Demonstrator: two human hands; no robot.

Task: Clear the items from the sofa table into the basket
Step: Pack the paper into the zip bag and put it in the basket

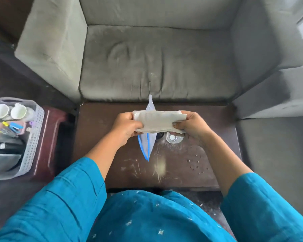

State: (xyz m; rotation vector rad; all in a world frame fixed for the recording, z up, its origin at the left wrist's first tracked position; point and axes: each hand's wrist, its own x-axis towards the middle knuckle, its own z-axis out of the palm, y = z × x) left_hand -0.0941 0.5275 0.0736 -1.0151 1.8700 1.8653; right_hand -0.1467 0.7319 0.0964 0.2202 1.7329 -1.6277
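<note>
Head view: folded pale cloth (158,123) held level above the middle of the table (112,165), pinched at one end by the left hand (128,127) and at the other by the right hand (192,126), thumbs on top, fingers curled beneath, so both hands closed on it and neither free. Probably gripped at both ends to keep the folds from falling open on the way across. Directly below, partly hidden by the cloth, a clear zip bag with blue edging (147,145), seen almost edge-on; cannot tell whether held along with the cloth or resting on the table. Just right of the bag, a small clear glass (174,138) upright on the table, under the right hand. Nearer and farther right, a scatter of tiny dark bits (198,165), too small to name. Well off to the left, past the table edge, a grey perforated basket (34,137) on a maroon stool (51,133), holding two white cups (18,112), a blue stapler (16,127) and dark items; set beside the table, likely for a short sideways carry. Judged partway done: bag, glass and small bits not yet cleared. Beyond the table, a grey sofa (156,67).
</note>
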